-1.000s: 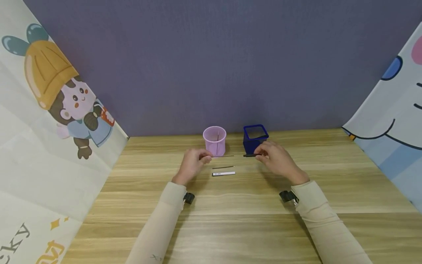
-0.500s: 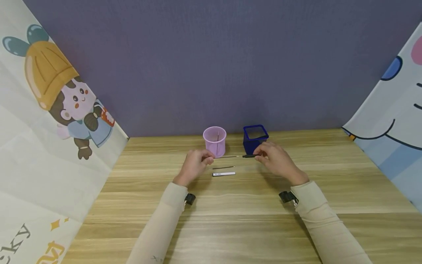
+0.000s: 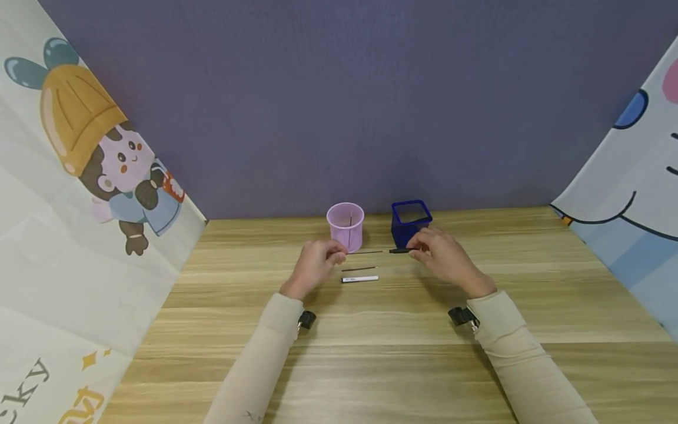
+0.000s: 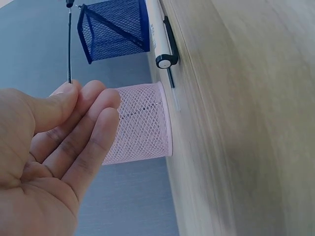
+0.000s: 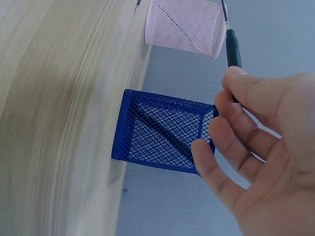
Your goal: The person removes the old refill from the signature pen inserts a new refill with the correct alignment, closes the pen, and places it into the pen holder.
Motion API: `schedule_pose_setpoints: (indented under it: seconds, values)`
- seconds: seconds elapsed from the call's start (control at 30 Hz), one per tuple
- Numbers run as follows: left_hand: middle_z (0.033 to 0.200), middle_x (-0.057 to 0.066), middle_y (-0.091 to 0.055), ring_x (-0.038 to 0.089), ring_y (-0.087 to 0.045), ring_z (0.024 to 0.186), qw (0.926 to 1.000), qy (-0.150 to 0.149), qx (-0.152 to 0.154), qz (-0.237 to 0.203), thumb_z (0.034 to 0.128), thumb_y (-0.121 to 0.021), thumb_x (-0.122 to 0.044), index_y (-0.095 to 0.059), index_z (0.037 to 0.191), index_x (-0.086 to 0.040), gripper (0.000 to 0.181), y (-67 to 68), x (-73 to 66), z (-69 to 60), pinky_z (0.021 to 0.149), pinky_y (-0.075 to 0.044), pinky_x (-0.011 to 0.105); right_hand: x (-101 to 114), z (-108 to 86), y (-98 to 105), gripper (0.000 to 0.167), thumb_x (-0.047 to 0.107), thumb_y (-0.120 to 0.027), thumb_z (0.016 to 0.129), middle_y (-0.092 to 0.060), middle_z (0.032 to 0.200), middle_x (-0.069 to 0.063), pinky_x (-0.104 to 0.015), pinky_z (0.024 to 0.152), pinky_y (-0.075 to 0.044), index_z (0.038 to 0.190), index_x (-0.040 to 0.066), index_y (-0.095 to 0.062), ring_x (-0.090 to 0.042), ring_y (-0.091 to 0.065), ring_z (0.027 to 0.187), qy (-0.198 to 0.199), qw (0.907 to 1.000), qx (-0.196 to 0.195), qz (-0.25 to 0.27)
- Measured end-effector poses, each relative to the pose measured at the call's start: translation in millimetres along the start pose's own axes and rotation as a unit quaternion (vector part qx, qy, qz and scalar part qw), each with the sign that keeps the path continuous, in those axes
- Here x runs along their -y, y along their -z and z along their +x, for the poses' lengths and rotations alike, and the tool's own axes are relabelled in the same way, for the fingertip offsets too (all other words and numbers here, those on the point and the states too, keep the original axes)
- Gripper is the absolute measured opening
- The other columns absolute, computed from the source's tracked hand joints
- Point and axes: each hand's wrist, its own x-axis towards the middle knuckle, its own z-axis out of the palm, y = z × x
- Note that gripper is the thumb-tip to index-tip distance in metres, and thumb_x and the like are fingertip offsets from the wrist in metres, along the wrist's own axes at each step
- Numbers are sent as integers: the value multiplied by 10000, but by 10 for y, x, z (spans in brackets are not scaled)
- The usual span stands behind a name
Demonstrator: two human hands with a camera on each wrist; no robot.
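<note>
My left hand (image 3: pixel 313 266) pinches the end of a thin dark pen refill (image 4: pixel 70 46) between thumb and forefinger. Opposite it, my right hand (image 3: pixel 447 259) holds a black ribbed pen barrel (image 5: pixel 233 49) between thumb and fingertips. Refill and barrel lie nearly in line above the table, with the refill's tip right by the barrel's end. Whether the tip touches or enters the barrel, I cannot tell. Below them on the table rest a white pen (image 3: pixel 360 279) with a black clip and a second refill (image 3: pixel 360 269).
A pink mesh pen holder (image 3: pixel 339 238) with a thin refill in it stands behind my left hand. The blue mesh pen holder (image 5: pixel 162 132) beside my right hand contains a dark pen-like stick. A grey-blue panel (image 3: pixel 371 106) rises along the table's back edge.
My left hand has shifted slightly right, bringing the refill closer to the black barrel. The right hand has stayed almost still, and the things on the table have not moved.
</note>
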Motion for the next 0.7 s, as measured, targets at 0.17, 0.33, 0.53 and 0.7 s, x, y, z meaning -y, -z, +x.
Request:
schedule_pose_setpoints:
  seconds: [0.17, 0.33, 0.53, 0.7]
  values:
    - [876, 62, -783, 146, -716, 773, 10000, -63, 15, -50, 919, -737, -78, -772, 972, -26, 82, -11, -7, 6, 735, -607, 286, 3, -3, 5, 78, 118, -741, 938, -691, 926, -28, -352, 723, -506, 1011, 93, -735, -183, -612, 842, -3, 10000, 1, -13]
    - [885, 65, -785, 150, -720, 774, 9999, -63, 70, -66, 924, -734, -76, -771, 975, -26, 81, -25, -15, 9, 725, -604, 263, 7, -1, 3, 75, 118, -744, 935, -688, 921, -26, -352, 723, -507, 1004, 92, -734, -184, -614, 842, 8, 10000, -17, -34]
    - [877, 60, -783, 143, -714, 765, 9999, -129, 78, -19, 922, -733, -67, -772, 968, -21, 77, -44, -26, 15, 716, -599, 257, 11, 5, -12, 74, 120, -752, 927, -692, 913, -29, -349, 722, -514, 992, 88, -737, -185, -623, 836, 41, 10000, -18, -36]
    - [859, 55, -779, 139, -709, 753, 9998, -173, 66, -14, 915, -740, -69, -774, 955, -20, 72, -47, -42, 11, 718, -601, 259, 10, 7, -19, 78, 119, -755, 924, -693, 907, -25, -335, 713, -508, 996, 90, -745, -178, -617, 831, 91, 10000, -10, -18]
